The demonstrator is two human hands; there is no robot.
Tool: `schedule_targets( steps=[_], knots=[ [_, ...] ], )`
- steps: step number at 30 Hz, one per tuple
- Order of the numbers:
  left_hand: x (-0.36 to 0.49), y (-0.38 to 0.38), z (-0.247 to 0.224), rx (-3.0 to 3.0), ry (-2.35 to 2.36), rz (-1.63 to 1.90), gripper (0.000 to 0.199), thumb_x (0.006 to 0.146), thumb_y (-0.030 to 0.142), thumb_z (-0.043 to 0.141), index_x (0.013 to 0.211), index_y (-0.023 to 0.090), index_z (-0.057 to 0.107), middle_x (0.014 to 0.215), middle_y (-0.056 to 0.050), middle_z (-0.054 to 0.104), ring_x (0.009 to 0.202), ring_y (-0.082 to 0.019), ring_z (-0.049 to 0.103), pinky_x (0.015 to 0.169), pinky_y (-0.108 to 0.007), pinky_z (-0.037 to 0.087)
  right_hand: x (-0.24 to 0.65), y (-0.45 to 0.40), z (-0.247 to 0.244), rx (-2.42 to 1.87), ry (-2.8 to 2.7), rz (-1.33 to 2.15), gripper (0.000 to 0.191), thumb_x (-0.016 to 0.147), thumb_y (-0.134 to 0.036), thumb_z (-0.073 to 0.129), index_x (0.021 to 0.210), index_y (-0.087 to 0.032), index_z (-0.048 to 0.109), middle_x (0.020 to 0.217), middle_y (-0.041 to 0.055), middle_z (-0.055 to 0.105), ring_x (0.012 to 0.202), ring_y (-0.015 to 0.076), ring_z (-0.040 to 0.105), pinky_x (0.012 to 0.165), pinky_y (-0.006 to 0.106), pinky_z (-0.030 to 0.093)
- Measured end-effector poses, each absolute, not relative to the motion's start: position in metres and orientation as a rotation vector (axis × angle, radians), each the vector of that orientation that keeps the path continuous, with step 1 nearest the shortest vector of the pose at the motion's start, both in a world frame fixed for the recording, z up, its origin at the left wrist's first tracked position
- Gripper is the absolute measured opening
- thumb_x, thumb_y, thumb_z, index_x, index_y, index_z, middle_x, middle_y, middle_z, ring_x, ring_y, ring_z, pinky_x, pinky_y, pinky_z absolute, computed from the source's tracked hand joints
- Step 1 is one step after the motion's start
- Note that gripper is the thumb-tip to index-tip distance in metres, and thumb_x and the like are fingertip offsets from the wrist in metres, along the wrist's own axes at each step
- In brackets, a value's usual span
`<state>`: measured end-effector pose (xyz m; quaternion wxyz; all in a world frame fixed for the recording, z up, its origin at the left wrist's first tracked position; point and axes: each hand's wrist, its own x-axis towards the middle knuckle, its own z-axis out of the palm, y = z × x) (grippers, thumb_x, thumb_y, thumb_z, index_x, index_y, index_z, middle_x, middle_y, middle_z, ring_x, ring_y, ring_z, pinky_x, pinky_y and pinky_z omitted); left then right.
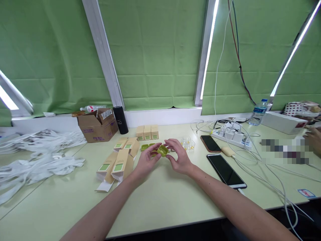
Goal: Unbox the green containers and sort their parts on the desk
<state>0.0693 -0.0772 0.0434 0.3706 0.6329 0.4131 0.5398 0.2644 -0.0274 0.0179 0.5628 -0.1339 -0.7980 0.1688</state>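
Note:
A small olive-green open box (163, 151) is held above the table between my two hands. My left hand (147, 160) grips its left side with thumb and fingers. The fingers and thumb of my right hand (179, 157) close around its right side. Just behind my left hand lie more small green boxes (144, 147), partly hidden by the fingers. A clear plastic compartment case (189, 144) holding tiny yellow pieces stands behind my right hand, which covers part of it.
Opened kraft cartons (122, 164) lie to the left, with closed small cartons (147, 133) behind. Farther left are a cardboard box (97, 126), a black cylinder (120, 119) and white straps (45, 164). Phones (226, 170), a power strip (232, 137), cables and another person's hand (313, 139) occupy the right.

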Motion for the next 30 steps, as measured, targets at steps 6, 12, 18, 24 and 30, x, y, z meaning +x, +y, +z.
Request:
schedule_targets(
  steps=[6,12,18,24,30],
  knots=[
    [0.067,-0.073,0.039,1.656,1.053,1.432,0.049,0.080,0.041,0.084,0.122,0.020,0.068,0.129,-0.015,0.072,0.111,-0.028,0.070,0.100,-0.046,0.056,0.263,-0.026,0.016,-0.334,-1.840,0.353,0.052,0.099,-0.012,0.054,0.148,-0.029,0.049,0.133,0.0141,0.055,0.111,0.0248,0.071,0.093,0.045,0.068],
    [0.070,-0.076,0.034,1.781,1.288,1.537,0.039,0.075,0.022,0.082,0.111,0.022,0.066,0.115,-0.008,0.070,0.105,-0.024,0.068,0.096,-0.042,0.056,0.261,-0.029,0.019,-0.351,-1.803,0.346,0.037,0.101,-0.014,0.052,0.136,-0.026,0.059,0.126,0.0133,0.059,0.112,0.0242,0.069,0.093,0.045,0.067],
    [0.073,-0.083,0.037,2.037,1.442,1.582,0.037,0.076,0.015,0.080,0.109,0.025,0.067,0.115,-0.007,0.063,0.114,-0.025,0.061,0.097,-0.042,0.055,0.263,-0.031,0.024,-0.392,-1.841,0.021,0.027,0.095,-0.015,0.061,0.119,-0.025,0.068,0.108,0.0117,0.063,0.100,0.0272,0.063,0.079,0.045,0.060],
    [0.074,-0.082,0.034,2.340,1.349,1.650,0.037,0.080,0.013,0.080,0.112,0.026,0.067,0.107,-0.007,0.072,0.118,-0.029,0.052,0.100,-0.049,0.052,0.262,-0.033,0.024,-0.448,-1.871,-0.191,0.020,0.092,-0.013,0.062,0.104,-0.024,0.074,0.095,0.0090,0.061,0.090,0.0255,0.054,0.072,0.041,0.050],
    [0.075,-0.082,0.033,2.426,1.324,1.666,0.037,0.080,0.012,0.079,0.113,0.026,0.069,0.109,-0.007,0.074,0.117,-0.031,0.054,0.100,-0.051,0.051,0.259,-0.030,0.019,-0.503,-1.892,-0.239,0.016,0.092,-0.013,0.063,0.094,-0.025,0.074,0.092,0.0081,0.062,0.089,0.0252,0.053,0.072,0.041,0.045]
  ],
)
